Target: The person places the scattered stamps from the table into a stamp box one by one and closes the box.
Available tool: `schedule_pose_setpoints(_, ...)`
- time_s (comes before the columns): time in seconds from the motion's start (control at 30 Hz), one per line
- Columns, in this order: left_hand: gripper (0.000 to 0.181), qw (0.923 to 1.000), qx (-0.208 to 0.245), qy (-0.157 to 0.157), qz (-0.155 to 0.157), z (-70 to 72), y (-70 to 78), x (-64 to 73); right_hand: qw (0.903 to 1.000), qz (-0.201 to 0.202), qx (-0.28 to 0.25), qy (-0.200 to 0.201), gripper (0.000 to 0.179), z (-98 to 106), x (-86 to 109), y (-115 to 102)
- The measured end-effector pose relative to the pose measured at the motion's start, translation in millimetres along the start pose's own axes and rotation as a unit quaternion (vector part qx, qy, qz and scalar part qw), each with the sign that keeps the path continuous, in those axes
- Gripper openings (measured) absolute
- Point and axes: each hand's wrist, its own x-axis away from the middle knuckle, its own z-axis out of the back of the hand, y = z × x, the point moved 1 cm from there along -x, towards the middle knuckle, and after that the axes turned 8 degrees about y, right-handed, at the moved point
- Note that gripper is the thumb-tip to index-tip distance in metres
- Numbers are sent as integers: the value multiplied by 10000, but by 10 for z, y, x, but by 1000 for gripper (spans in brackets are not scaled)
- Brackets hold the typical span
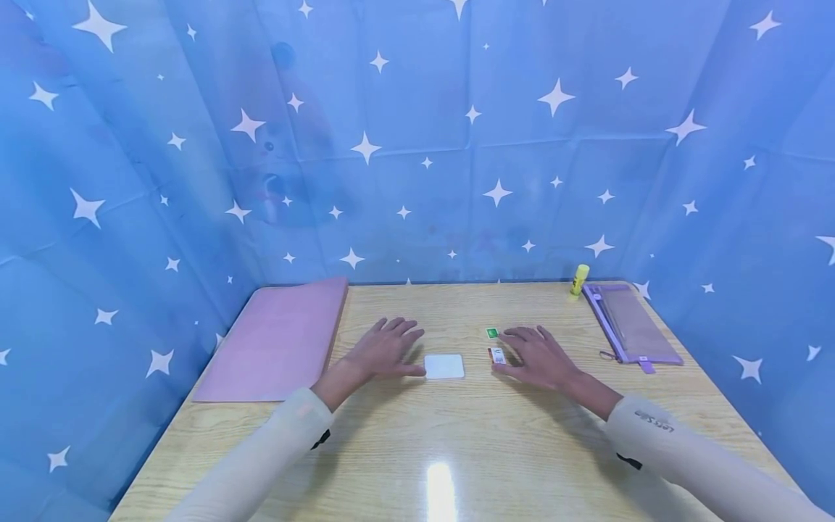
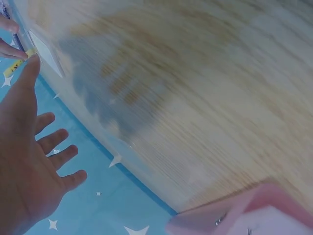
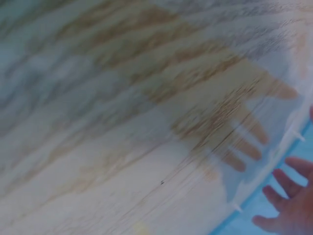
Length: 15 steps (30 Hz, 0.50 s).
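My left hand has its fingers spread over the table, with the thumb tip right at the left edge of a white rounded rectangular card. On the other side, my right hand reaches in with straight, spread fingers. Its thumb and fingers overlap a small red-and-white printed piece in the head view. Just beyond that lies a small green square with a pale border, close to the right fingertips. Neither hand holds anything. Both wrist views show loosely extended fingers and hand shadows on the wood.
A large pink folder covers the table's left side. At the back right stands a yellow glue stick, beside a purple zip pouch with a see-through front. A blue star-patterned curtain surrounds the wooden table.
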Motion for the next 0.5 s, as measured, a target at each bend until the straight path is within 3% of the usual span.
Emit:
schedule_pose_setpoints(0.27,70,9989,249,144,-370,-42,64,-54,9972,438,-572,207,45,-15,-37,-43)
schedule_pose_setpoints(0.5,68,9963,827,46,-234,-104,103,-91,9936,185,-1109,81,36,-27,-50,-45)
